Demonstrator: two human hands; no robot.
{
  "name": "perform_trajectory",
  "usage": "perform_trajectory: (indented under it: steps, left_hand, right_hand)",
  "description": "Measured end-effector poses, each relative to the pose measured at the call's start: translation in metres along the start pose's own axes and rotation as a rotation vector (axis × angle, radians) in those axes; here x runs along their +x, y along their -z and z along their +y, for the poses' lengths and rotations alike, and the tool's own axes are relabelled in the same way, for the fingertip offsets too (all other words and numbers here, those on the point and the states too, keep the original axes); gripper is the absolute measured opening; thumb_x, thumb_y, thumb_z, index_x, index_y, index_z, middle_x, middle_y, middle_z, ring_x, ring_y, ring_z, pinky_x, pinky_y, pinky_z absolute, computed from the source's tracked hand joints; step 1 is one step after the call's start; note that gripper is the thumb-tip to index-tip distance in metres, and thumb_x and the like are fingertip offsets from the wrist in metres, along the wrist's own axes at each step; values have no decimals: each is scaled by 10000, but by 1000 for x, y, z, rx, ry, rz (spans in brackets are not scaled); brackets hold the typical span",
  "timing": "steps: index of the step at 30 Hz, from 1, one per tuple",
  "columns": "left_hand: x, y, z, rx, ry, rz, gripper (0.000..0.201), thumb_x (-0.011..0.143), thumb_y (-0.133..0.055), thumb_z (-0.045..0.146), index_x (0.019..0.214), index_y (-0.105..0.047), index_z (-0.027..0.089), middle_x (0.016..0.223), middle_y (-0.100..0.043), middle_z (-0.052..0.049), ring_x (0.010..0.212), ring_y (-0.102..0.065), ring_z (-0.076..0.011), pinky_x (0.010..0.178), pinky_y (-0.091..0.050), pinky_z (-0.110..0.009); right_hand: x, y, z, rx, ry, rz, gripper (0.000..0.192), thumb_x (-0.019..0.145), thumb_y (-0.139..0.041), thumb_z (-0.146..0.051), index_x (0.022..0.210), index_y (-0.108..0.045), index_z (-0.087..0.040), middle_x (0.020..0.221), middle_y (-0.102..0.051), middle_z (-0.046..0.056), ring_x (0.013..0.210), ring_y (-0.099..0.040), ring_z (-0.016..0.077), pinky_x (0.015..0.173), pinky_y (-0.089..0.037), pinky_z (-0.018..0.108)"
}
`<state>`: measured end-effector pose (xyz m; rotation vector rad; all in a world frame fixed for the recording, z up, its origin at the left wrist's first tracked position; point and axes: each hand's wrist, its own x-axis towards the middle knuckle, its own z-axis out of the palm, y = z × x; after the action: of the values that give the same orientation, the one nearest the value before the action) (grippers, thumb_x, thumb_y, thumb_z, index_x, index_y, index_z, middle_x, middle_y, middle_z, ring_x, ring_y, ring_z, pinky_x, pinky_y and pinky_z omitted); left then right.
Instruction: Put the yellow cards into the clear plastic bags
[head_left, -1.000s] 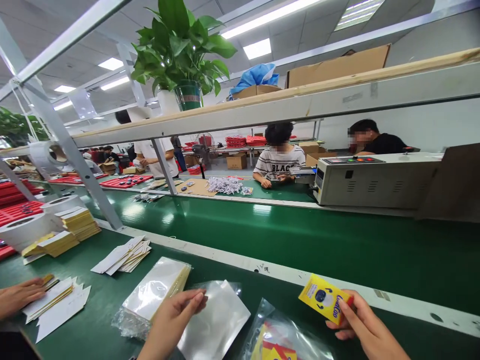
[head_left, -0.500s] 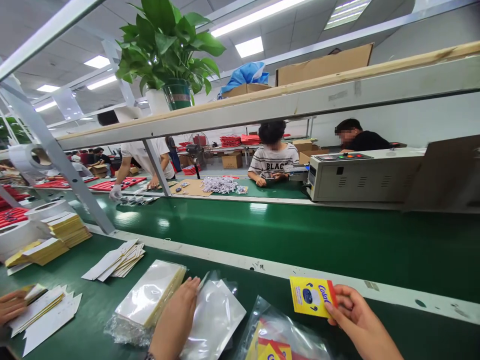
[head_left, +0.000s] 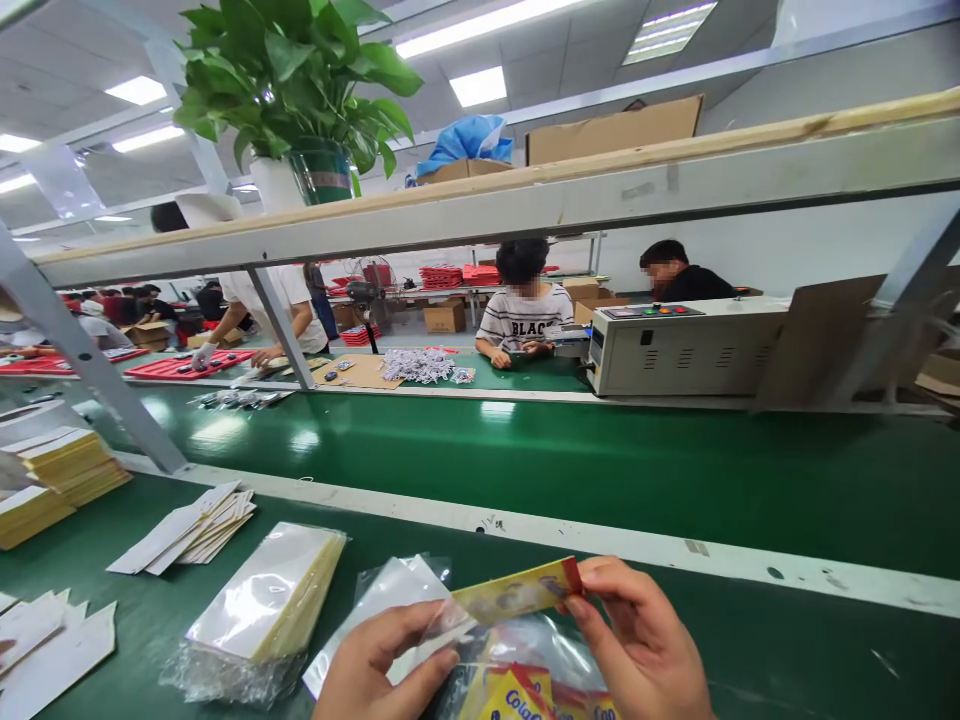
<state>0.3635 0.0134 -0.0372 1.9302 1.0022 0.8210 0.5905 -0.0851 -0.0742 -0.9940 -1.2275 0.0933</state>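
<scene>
My right hand (head_left: 637, 635) pinches the red end of a yellow card (head_left: 517, 590), which is tilted nearly edge-on. My left hand (head_left: 394, 655) is closed on a clear plastic bag (head_left: 450, 622), its thumb and fingers apart around the thin film. The card's left end meets the bag at my left fingertips; whether it is inside, I cannot tell. Behind my left hand lie flat white-looking bags (head_left: 401, 590). Below the card, a larger clear bag (head_left: 551, 640) holds several yellow and red cards (head_left: 517, 695).
A plastic-wrapped stack of white cards (head_left: 259, 590) lies left of my hands. Loose white cards (head_left: 187, 525) and thick yellow-edged stacks (head_left: 71, 470) are farther left. A green conveyor belt (head_left: 600, 465) runs beyond the pale rail. A shelf (head_left: 450, 215) crosses overhead; people work opposite.
My right hand has brought the yellow card leftward to my left hand. My left hand, earlier resting at the flat bags, now grips one. The view has shifted to the right.
</scene>
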Motion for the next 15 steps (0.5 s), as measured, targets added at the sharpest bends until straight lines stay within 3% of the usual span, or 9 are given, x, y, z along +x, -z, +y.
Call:
perform_trajectory:
  steps: [7,15]
  left_hand:
    - [1,6,-12,-17,3,-69,297,691,-754,440,951,-793,304,1017,-801,-45,957,-734,-265,884,-581,-338]
    - [1,8,-12,56,-32,-67,292,697,-744,454,951,-795,319,987,-808,-45,919,-744,-265,842,-601,-335]
  right_hand:
    - [24,6,-15,-121,219,-201,335,886,-468,-34,1131,-545,-249,854,-661,51,761,-653,190,636,-577,319]
    - [33,1,-22,-251,263,-185,352,856,-474,-8,1110,-538,-244,856,-652,45,778,-649,189,666,-565,316]
